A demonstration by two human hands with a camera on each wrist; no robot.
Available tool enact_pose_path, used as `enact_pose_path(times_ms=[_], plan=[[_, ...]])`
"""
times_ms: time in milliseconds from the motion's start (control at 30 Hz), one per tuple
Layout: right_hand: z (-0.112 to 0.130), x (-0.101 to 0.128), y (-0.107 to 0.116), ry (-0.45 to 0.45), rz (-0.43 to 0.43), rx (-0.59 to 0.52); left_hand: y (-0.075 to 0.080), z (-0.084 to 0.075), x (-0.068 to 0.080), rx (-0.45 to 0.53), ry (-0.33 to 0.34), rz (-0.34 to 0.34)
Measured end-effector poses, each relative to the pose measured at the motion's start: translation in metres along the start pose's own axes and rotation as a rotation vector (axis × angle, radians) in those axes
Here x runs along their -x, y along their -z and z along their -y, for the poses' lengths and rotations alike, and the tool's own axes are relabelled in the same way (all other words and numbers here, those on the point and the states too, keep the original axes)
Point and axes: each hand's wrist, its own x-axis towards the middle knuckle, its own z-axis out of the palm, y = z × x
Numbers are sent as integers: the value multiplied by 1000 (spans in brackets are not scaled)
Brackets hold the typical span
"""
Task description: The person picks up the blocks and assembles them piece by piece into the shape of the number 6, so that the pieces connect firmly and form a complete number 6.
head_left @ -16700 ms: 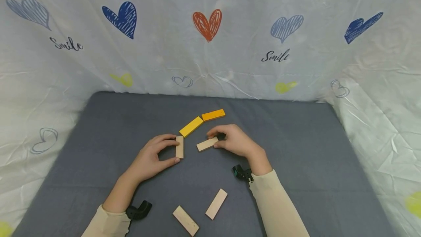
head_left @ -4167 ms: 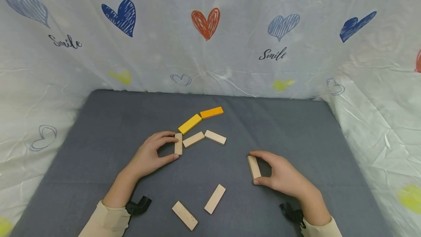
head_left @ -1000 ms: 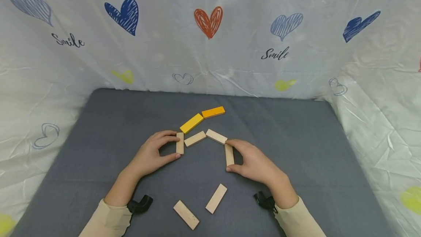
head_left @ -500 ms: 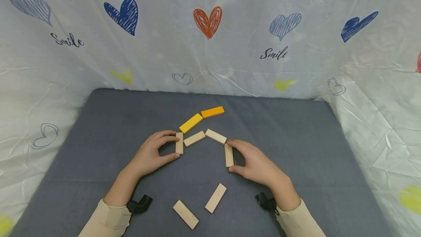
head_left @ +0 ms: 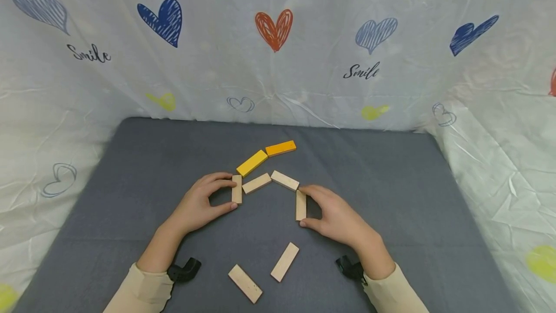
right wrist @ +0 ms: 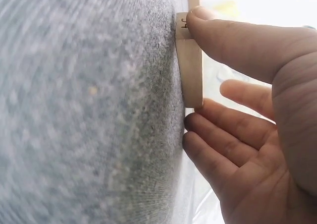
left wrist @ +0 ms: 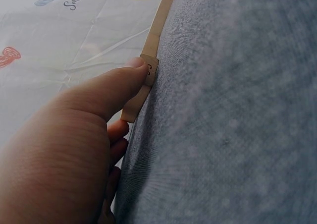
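Note:
My left hand (head_left: 201, 202) pinches a plain wooden block (head_left: 236, 189) by its two ends, thumb at the near end. To its right, two more plain blocks, the left one (head_left: 257, 183) and the right one (head_left: 284, 180), lie angled end to end like a low roof. My right hand (head_left: 336, 214) grips another plain block (head_left: 300, 205), which stands lengthwise at the roof's right end. In the right wrist view, the thumb presses this block's marked end (right wrist: 183, 27). The left wrist view shows the left thumb (left wrist: 114, 83) on its block's marked end.
A yellow block (head_left: 252, 163) and an orange block (head_left: 281, 148) lie end to end behind the plain ones. Two loose plain blocks, one slanting left (head_left: 245, 283) and one slanting right (head_left: 284, 262), lie nearer on the grey cloth (head_left: 391, 182). A white printed curtain (head_left: 317, 86) rises behind.
Since the oldest frame, my right hand has let go of one block, and another lies beside it. It has brought a third leftward to the row's end, nudging it slightly straighter. The left hand stays put.

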Motion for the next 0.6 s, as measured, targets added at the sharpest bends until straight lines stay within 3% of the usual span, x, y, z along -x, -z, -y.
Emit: enact_pose_path(times_ms=[600], plan=[[4,-2,-2,1,0,6,0,1,0,3,-22,-9]])
